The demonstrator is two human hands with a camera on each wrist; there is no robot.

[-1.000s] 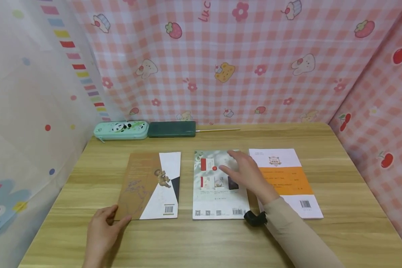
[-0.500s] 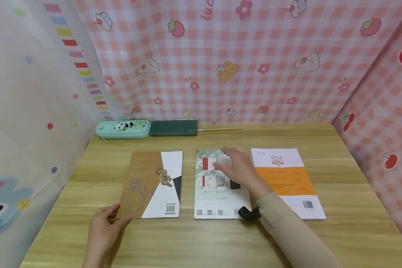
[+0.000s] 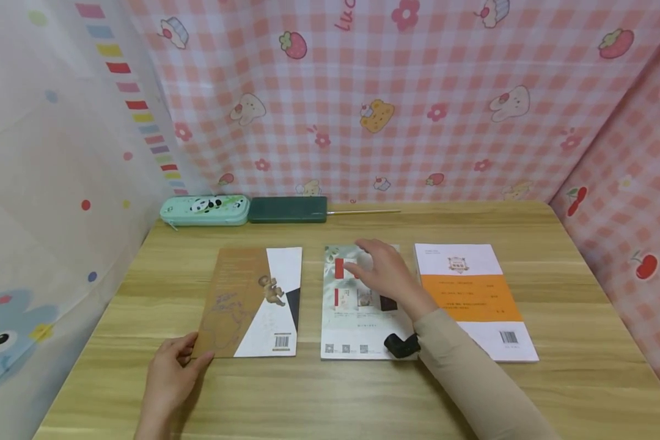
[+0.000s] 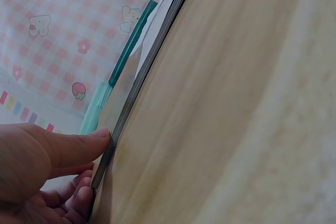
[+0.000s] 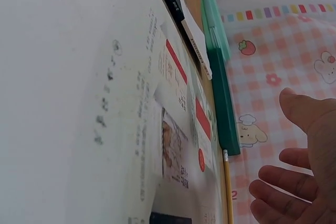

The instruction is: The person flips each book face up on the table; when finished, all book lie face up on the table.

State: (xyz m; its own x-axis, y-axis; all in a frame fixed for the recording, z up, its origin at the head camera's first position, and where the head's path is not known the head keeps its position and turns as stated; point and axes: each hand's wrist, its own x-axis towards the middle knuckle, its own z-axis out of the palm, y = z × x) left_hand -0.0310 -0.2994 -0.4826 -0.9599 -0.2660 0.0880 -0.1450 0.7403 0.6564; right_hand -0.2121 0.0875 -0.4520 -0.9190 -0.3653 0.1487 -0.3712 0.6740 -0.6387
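My left hand [image 3: 170,377] grips the near-left corner of a brown and white book [image 3: 253,302] that lies flat on the table. In the left wrist view, the thumb [image 4: 86,145] lies against the book's near edge [image 4: 137,85] and the other fingers are curled at its corner. Over a pale green and white book [image 3: 357,333] in the middle, my right hand [image 3: 387,275] hovers with its fingers apart. Nothing is held in that right hand [image 5: 310,166], as the right wrist view shows. To its right lies a white and orange book [image 3: 467,293].
Along the back of the wooden table [image 3: 286,397] stand a mint panda pencil case [image 3: 206,211], a dark green case [image 3: 288,209] and a thin stick [image 3: 365,212]. A pink checked curtain [image 3: 330,91] hangs behind them. A black wrist device [image 3: 401,345] sits at the right wrist.
My right hand has shifted left over the middle book, away from the white and orange one. The left hand stays at its book's corner. The head view has turned slightly.
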